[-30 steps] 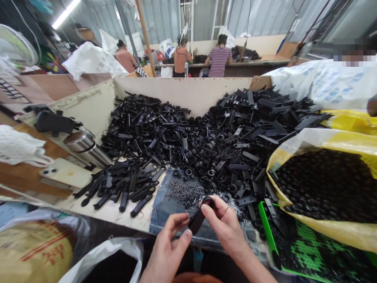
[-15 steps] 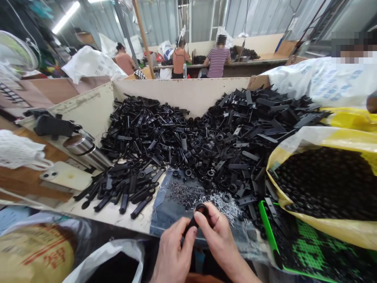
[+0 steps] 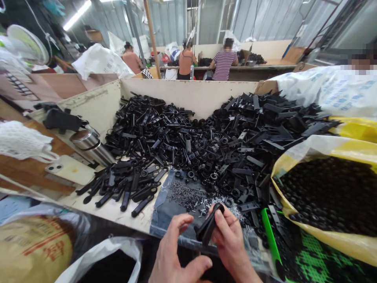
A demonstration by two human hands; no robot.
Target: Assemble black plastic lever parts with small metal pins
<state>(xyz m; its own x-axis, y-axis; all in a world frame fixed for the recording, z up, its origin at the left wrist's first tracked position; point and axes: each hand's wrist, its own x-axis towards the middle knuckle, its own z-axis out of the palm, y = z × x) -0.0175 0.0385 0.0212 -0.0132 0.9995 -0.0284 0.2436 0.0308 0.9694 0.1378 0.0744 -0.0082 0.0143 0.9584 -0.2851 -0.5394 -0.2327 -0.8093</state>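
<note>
My right hand (image 3: pixel 231 245) is shut on a black moulded plastic part (image 3: pixel 208 227), a short bar with a ring at its upper end. My left hand (image 3: pixel 176 251) is just left of and below that part, fingers and thumb spread, and seems not to touch it. Beyond my hands lies a folded denim cloth (image 3: pixel 165 208) holding small dark screws (image 3: pixel 184 196) and pale metal pins (image 3: pixel 218 206). A large heap of black plastic parts and rings (image 3: pixel 188 145) fills the bench behind it.
A yellow-and-white sack of black rings (image 3: pixel 330 192) and a green crate (image 3: pixel 272 247) stand to the right. A steel flask (image 3: pixel 91 145) and a phone (image 3: pixel 69 169) lie left. A person in white (image 3: pixel 330 90) stands at the far right; others work at a bench beyond.
My left hand has come away from the black part and dropped lower left. The part now stands more upright in my right hand. The view has shifted slightly.
</note>
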